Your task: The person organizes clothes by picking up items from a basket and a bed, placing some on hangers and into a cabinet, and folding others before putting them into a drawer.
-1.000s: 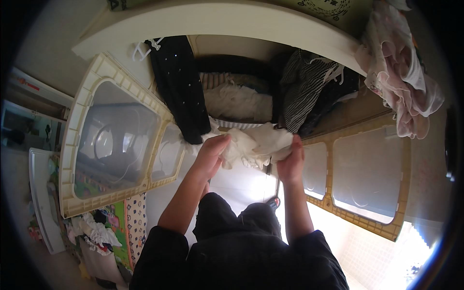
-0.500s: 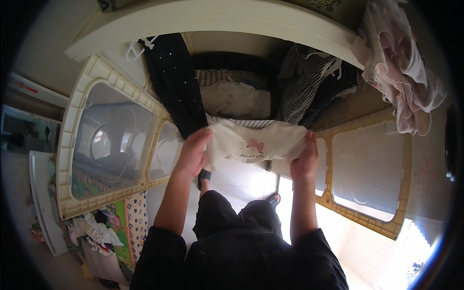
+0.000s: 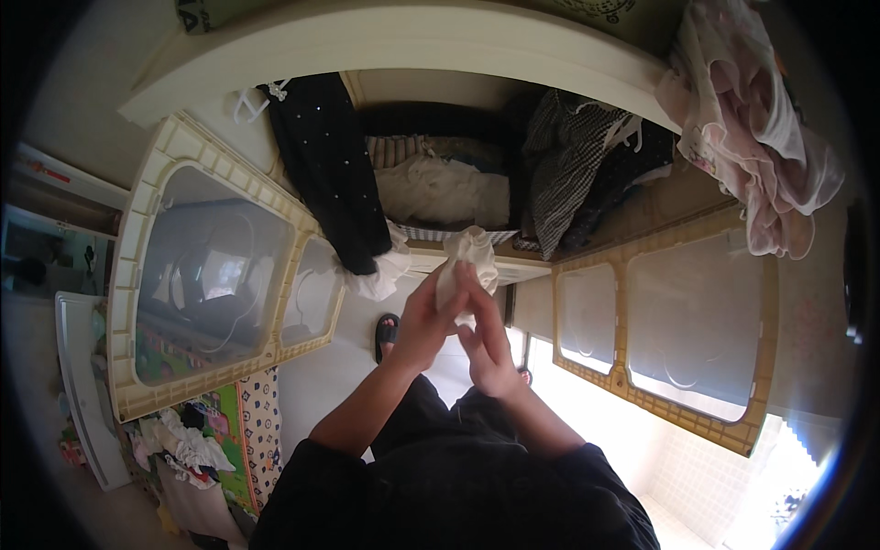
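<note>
Hands: left hand [image 3: 426,319] is curling round a bunched cream garment [image 3: 471,244]; right hand [image 3: 490,356] is pressing partly spread fingers against it, grip unclear | Place: garment is hovering before the cabinet [image 3: 394,38] | Risk: if either hand is slackening, folds could be springing apart

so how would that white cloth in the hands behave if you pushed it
The white cloth would likely give and flop, since it bunches into soft folds between the left hand and right hand. It's probably light, being thin-looking fabric. Rolling seems unlikely given its uneven, crumpled shape.
</note>
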A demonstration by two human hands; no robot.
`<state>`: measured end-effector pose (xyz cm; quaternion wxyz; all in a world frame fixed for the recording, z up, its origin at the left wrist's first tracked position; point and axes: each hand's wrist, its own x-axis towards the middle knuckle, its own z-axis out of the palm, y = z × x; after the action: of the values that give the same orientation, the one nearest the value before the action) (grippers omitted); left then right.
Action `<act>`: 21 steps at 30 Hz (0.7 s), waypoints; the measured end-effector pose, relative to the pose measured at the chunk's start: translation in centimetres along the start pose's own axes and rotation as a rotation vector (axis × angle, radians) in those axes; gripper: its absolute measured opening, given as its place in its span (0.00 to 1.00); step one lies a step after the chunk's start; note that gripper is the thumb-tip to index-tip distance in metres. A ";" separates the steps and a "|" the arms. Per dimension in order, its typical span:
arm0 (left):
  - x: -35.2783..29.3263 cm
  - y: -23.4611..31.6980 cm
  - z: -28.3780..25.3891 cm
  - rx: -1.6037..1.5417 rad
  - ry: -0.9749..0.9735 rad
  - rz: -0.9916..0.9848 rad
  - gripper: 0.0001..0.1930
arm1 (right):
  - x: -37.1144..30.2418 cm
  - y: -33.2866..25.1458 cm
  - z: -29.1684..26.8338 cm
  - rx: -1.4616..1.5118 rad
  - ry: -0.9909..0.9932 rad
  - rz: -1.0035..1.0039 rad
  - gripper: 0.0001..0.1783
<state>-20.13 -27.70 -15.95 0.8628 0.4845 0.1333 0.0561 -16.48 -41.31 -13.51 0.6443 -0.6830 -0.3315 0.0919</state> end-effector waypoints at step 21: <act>2.6 6.5 -4.5 0.994 -0.350 0.119 0.24 | 4.1 4.9 -5.1 -0.285 -0.164 0.358 0.21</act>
<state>-18.66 -19.98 -13.07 0.5336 0.8439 -0.0300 -0.0467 -8.87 -42.92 -16.06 0.4856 -0.8052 -0.2660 0.2123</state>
